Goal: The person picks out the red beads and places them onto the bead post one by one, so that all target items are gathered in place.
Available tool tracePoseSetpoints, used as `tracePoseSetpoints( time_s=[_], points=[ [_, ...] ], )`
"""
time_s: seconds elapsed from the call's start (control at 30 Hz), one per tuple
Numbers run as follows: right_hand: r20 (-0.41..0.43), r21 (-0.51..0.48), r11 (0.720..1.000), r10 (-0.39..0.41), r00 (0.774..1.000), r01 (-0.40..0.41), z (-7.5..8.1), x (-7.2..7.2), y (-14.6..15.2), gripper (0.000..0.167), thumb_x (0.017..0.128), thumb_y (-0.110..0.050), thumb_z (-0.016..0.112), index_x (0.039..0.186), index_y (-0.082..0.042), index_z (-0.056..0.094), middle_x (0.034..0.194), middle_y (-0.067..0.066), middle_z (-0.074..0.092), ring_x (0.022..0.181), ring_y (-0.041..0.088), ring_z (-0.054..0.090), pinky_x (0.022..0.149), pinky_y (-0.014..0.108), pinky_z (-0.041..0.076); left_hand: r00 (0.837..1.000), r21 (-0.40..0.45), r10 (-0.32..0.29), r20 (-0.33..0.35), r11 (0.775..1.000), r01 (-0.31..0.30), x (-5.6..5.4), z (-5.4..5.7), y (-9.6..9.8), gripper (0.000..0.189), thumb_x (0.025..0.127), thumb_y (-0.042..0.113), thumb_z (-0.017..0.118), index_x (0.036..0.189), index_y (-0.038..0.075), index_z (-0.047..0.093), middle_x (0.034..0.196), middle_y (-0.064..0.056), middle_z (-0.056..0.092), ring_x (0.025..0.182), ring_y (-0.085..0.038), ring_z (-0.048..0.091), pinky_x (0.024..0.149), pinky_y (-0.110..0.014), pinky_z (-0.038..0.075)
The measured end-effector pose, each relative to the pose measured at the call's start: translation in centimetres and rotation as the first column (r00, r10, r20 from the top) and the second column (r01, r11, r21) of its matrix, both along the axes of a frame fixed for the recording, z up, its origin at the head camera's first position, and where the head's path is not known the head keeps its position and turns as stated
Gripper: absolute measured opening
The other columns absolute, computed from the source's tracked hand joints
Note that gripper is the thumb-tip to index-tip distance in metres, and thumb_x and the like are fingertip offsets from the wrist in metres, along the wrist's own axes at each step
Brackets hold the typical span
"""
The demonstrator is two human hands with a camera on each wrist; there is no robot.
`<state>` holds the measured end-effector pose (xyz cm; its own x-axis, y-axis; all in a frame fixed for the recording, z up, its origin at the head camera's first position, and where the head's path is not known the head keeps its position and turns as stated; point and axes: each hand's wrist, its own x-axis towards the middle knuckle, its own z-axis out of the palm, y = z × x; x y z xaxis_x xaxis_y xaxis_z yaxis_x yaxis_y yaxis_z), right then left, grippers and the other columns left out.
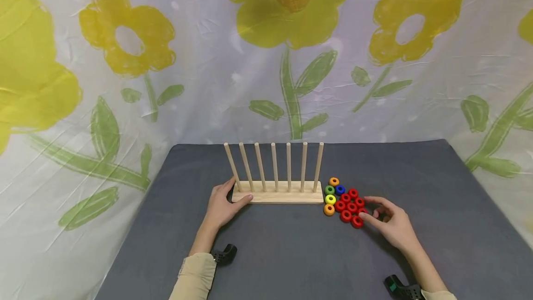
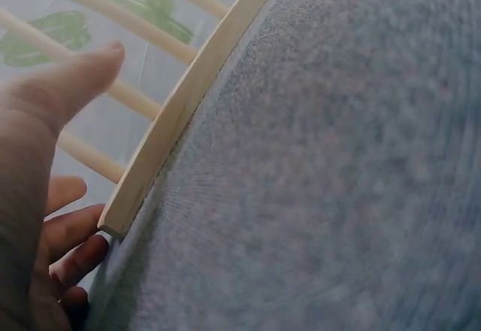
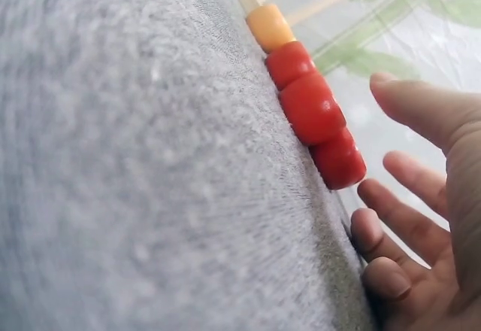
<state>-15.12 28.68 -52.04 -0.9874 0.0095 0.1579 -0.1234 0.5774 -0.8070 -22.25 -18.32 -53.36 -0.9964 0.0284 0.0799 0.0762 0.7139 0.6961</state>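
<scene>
A wooden peg rack stands on the grey table, its tall upright pegs in one row along a flat base. My left hand is at the rack's left end, fingertips right at the base's end and thumb extended over its front. In the left wrist view, the fingers meet the corner of the base. To the right of the rack lies a cluster of red rings. Beside their right edge is my right hand, fingers loosely bent and thumb apart from them; the right wrist view shows its fingertips close to a red ring.
Between the rack and the red rings lie orange rings, a yellow ring, a green ring and a blue ring. Behind the table hangs a pale cloth with printed yellow flowers.
</scene>
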Motion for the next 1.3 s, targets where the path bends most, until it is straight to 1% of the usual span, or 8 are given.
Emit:
tracePoseSetpoints(
  time_s=[0.2, 0.4, 0.53, 0.6, 0.77, 1.0, 1.2, 1.3],
  points=[
    [0.009, 0.023, 1.000, -0.007, 1.000, 0.006, -0.3, 0.1, 0.0, 0.036, 0.090, -0.024, 0.089, 0.120, -0.012, 0.073, 0.078, 0.000, 0.057, 0.054, 0.007, 0.040, 0.054, 0.027, 0.035, 1.000, -0.049, 0.003, 0.000, 0.999, -0.003, 0.6, -0.3, 0.0, 0.099, 0.087, 0.053, 0.085, 0.163, 0.007, 0.043, 0.164, -0.018, 0.045, 0.150, -0.041, 0.036, 0.117, -0.066, 0.036],
    [-0.035, 0.044, 0.999, -0.014, 0.999, 0.015, -0.5, 0.4, 0.2, 0.028, 0.086, -0.019, 0.091, 0.107, -0.010, 0.075, 0.077, -0.001, 0.056, 0.054, 0.007, 0.040, 0.054, 0.027, 0.035, 1.000, -0.083, -0.012, -0.015, 0.997, 0.011, 0.3, -0.3, 0.2, 0.102, 0.086, 0.051, 0.087, 0.164, 0.006, 0.040, 0.161, -0.020, 0.049, 0.145, -0.041, 0.040, 0.113, -0.065, 0.040],
    [-0.052, 0.048, 0.999, 0.012, 0.999, -0.009, -0.6, 0.3, 0.4, 0.027, 0.086, -0.018, 0.091, 0.109, -0.010, 0.078, 0.078, -0.002, 0.057, 0.056, 0.007, 0.042, 0.054, 0.027, 0.036, 1.000, -0.059, 0.000, -0.009, 0.998, 0.000, 0.2, -0.3, 0.2, 0.100, 0.086, 0.048, 0.089, 0.163, 0.007, 0.041, 0.160, -0.020, 0.051, 0.142, -0.040, 0.041, 0.113, -0.063, 0.041],
    [-0.059, 0.050, 0.999, 0.019, 0.998, -0.016, -0.6, 0.2, 0.4, 0.024, 0.089, -0.017, 0.089, 0.109, -0.010, 0.079, 0.078, -0.002, 0.057, 0.056, 0.007, 0.043, 0.053, 0.026, 0.037, 1.000, -0.045, 0.010, 0.007, 0.999, -0.010, 0.1, -0.4, 0.2, 0.099, 0.085, 0.047, 0.089, 0.163, 0.009, 0.041, 0.160, -0.019, 0.051, 0.143, -0.039, 0.040, 0.113, -0.062, 0.040],
    [-0.058, 0.054, 0.998, 0.036, 0.998, -0.033, -0.7, 0.0, 0.7, 0.017, 0.095, -0.015, 0.082, 0.111, -0.009, 0.081, 0.079, -0.003, 0.060, 0.053, 0.006, 0.043, 0.049, 0.026, 0.039, 1.000, -0.051, 0.017, 0.014, 0.999, -0.016, 0.1, -0.4, 0.2, 0.098, 0.086, 0.047, 0.089, 0.163, 0.009, 0.041, 0.160, -0.019, 0.051, 0.143, -0.039, 0.040, 0.113, -0.063, 0.040],
    [0.022, 0.016, 0.994, 0.105, 0.994, -0.105, -0.5, -0.2, 1.4, 0.029, 0.092, -0.012, 0.084, 0.120, -0.005, 0.078, 0.079, -0.002, 0.057, 0.052, 0.004, 0.037, 0.048, 0.026, 0.035, 0.999, -0.043, 0.028, 0.017, 0.999, -0.027, 0.2, -0.1, 0.2, 0.098, 0.085, 0.047, 0.090, 0.163, 0.009, 0.042, 0.158, -0.020, 0.053, 0.143, -0.040, 0.041, 0.113, -0.063, 0.041],
    [0.029, 0.021, 0.994, 0.108, 0.994, -0.109, -0.5, -0.2, 1.5, 0.033, 0.090, -0.014, 0.087, 0.120, -0.005, 0.078, 0.078, -0.002, 0.056, 0.053, 0.005, 0.039, 0.049, 0.026, 0.036, 0.999, -0.037, 0.030, 0.017, 0.999, -0.029, 0.1, -0.1, 0.3, 0.097, 0.085, 0.046, 0.090, 0.162, 0.011, 0.044, 0.159, -0.018, 0.052, 0.143, -0.038, 0.040, 0.114, -0.062, 0.040],
    [0.025, 0.027, 0.995, 0.099, 0.995, -0.100, -0.5, -0.2, 1.5, 0.032, 0.089, -0.014, 0.087, 0.119, -0.005, 0.078, 0.077, -0.001, 0.056, 0.054, 0.005, 0.040, 0.050, 0.026, 0.035, 1.000, -0.046, 0.021, -0.002, 0.999, -0.021, 0.0, -0.1, 0.3, 0.095, 0.085, 0.046, 0.089, 0.161, 0.010, 0.046, 0.159, -0.017, 0.052, 0.142, -0.038, 0.041, 0.112, -0.062, 0.041]
  ],
)
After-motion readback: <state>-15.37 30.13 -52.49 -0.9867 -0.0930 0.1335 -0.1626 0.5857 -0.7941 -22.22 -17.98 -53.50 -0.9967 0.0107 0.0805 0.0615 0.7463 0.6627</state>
